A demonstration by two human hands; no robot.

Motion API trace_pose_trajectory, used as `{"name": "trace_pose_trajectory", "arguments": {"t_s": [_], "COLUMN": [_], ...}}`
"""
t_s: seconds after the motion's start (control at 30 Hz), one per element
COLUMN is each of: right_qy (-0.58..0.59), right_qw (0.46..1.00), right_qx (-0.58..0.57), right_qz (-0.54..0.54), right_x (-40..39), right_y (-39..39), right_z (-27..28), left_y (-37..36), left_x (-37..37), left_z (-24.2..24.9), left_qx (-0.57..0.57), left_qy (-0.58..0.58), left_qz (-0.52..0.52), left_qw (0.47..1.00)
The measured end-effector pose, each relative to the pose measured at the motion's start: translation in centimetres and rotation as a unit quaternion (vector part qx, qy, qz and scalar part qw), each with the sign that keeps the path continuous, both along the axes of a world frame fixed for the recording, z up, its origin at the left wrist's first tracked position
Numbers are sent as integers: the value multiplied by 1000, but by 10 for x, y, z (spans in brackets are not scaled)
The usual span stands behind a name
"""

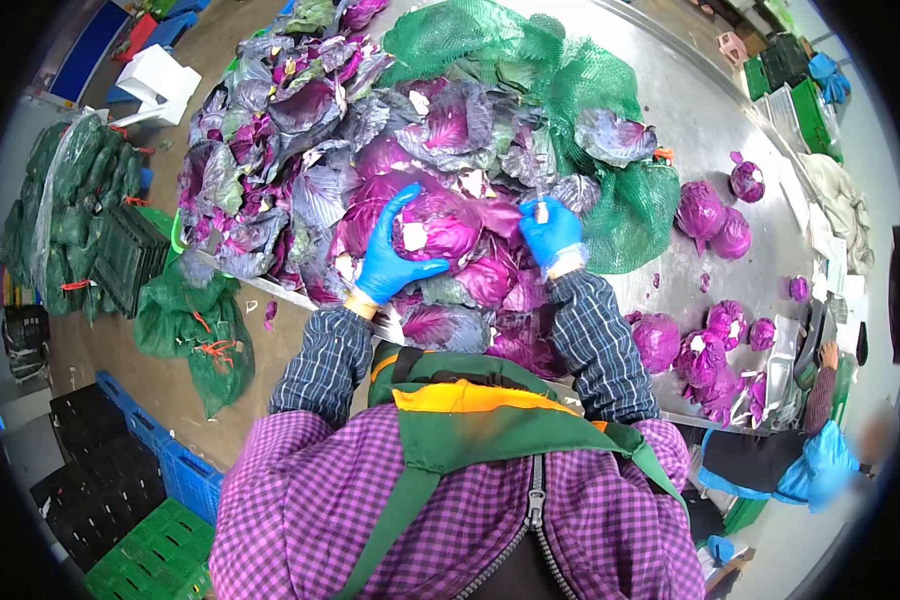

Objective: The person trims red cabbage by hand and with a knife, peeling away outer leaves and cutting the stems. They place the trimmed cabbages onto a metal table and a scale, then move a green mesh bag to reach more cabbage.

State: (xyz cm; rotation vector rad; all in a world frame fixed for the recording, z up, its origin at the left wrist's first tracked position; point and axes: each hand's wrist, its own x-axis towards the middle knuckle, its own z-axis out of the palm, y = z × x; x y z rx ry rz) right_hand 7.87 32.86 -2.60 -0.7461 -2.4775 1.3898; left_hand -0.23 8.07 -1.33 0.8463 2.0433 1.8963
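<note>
My left hand (396,252), in a blue glove, is curled around the side of a purple-red cabbage (438,224), its pale cut stem showing. To the right of that head, my gloved right hand (552,236) is closed, and a loose purple cabbage leaf (496,215) reaches to its fingers. A small pale bit shows at those fingertips; I cannot make out what it is. Beneath and around both hands lies a heap of loose outer cabbage leaves (320,195). Green mesh netting (625,215) lies just beyond my right hand.
On the metal table (685,95), several trimmed cabbages (700,210) sit to the right, with more near the front edge (655,342). Filled green net sacks (198,320) and stacked crates (150,550) stand on the left. A co-worker's arm (823,390) shows at far right.
</note>
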Motion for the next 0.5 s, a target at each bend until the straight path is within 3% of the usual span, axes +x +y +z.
{"name": "trace_pose_trajectory", "arguments": {"t_s": [0.1, 0.17, 0.23, 0.27, 0.37, 0.4, 0.43, 0.5], "right_qy": [57, 187, 166, 46, 17, 13, 13, 112], "right_qw": [997, 977, 970, 986, 987, 992, 992, 979], "right_qx": [-46, 31, 53, 61, 80, -28, -28, 11], "right_qz": [-10, 94, 167, 151, 135, 120, 123, 168], "right_x": [-8, -14, -22, -25, -32, -25, -22, -14], "right_y": [-19, -42, -53, -50, -22, -19, -25, -44], "right_z": [54, 88, 94, 93, 76, 84, 95, 110], "left_y": [-2, 1, 7, 8, 3, 3, 6, 11], "left_x": [0, -1, -2, -4, 0, 1, 0, 2], "left_z": [8, 16, 33, 32, 38, 39, 41, 45], "left_qx": [47, 39, -52, -57, -29, -11, -10, -69], "left_qy": [-65, -60, 50, 86, 54, 40, 40, 153], "left_qz": [-3, -10, -51, -68, -85, -64, -61, -24], "left_qw": [997, 997, 996, 992, 994, 997, 997, 985]}}
